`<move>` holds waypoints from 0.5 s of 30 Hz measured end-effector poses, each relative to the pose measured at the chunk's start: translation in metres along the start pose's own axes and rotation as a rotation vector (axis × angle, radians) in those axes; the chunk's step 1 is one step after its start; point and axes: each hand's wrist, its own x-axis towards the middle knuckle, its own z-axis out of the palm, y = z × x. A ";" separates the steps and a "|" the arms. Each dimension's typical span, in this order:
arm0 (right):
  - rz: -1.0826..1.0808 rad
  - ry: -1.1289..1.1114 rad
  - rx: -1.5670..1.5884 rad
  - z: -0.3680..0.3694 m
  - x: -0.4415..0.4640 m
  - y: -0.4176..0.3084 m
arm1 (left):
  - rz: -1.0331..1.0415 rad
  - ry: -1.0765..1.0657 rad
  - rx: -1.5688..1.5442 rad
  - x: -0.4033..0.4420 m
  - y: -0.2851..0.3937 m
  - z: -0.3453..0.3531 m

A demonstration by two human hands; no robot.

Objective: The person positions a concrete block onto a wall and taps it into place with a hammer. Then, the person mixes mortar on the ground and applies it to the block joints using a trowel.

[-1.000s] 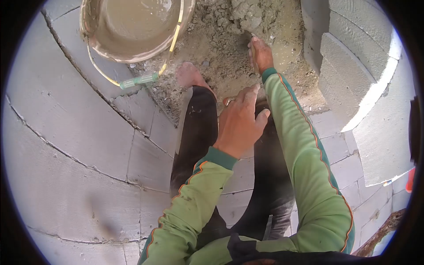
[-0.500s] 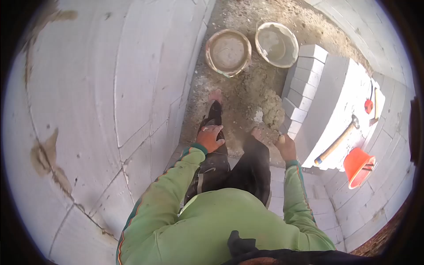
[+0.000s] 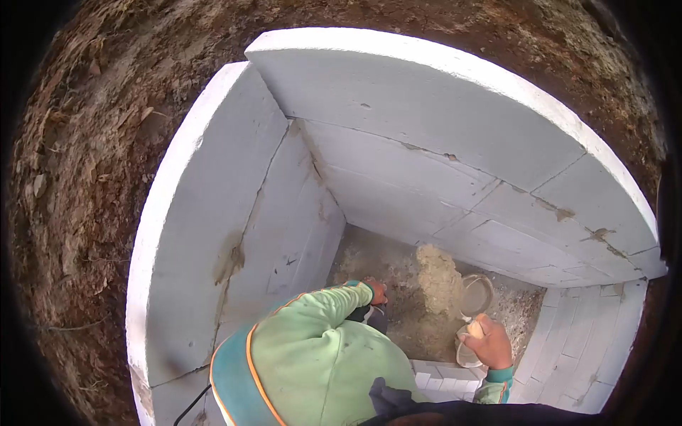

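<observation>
Pale handle (image 3: 474, 329) showed in the grip of my right hand (image 3: 491, 346), my two hands well apart.
It stuck out past my curled fingers, near a bucket (image 3: 463, 357) partly hidden by that hand; my left hand (image 3: 376, 291) was off to its left, near my dark trouser leg (image 3: 379, 321), and I couldn't tell whether it held anything. Farther out were a round basin (image 3: 477, 276), a sandy heap (image 3: 438, 280) and the block wall (image 3: 419, 170).
</observation>
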 end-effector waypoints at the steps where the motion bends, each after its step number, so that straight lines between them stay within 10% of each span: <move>1: -0.057 -0.069 -0.089 -0.023 0.022 -0.033 | 0.003 0.028 -0.030 0.004 -0.017 0.010; 15: -1.058 0.137 -0.583 -0.189 0.256 -0.462 | -0.215 0.359 -0.438 -0.081 -0.075 -0.052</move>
